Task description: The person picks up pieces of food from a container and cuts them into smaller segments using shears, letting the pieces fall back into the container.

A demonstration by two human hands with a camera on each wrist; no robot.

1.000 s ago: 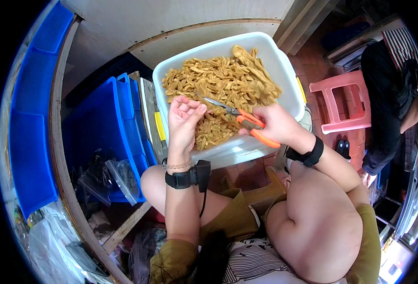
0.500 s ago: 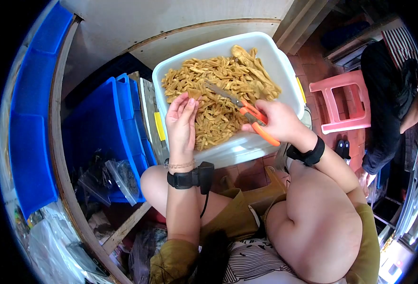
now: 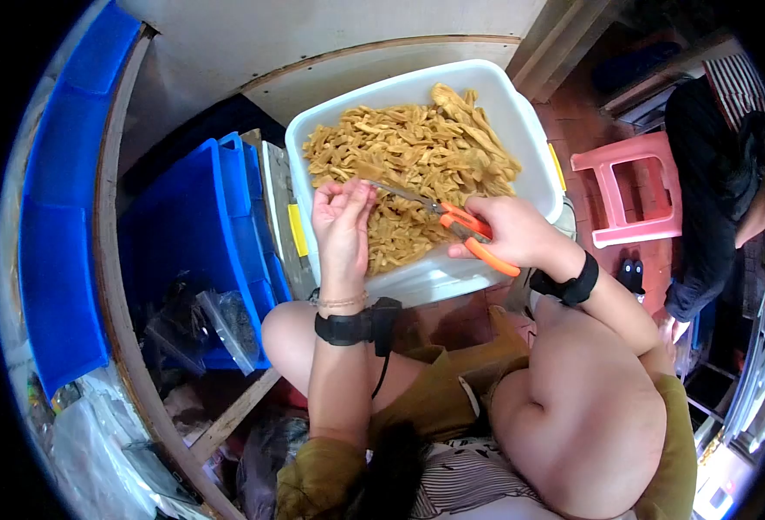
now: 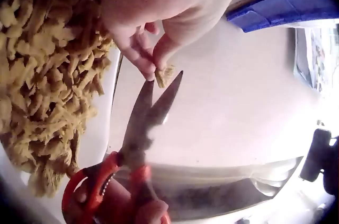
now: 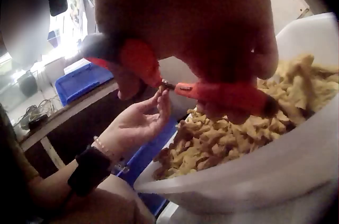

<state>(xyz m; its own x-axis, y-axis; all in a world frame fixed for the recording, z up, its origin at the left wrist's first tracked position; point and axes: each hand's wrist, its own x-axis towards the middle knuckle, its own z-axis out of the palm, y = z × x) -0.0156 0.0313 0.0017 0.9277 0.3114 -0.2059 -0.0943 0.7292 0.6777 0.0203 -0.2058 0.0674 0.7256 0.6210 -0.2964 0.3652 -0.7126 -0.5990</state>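
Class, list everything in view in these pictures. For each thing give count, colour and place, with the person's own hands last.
tub: 1, white, centre, under both hands.
strips: many, tan, heaped in the tub.
piece: 1, tan, at the open blade tips of the scissors.
scissors: 1, orange handles, over the tub.
crates: at least 2, blue, left of the tub.
stool: 1, pink, right of the tub.
second person: 1, dark clothes, far right.
left hand: 1, pinches the piece.
right hand: 1, grips the scissors.
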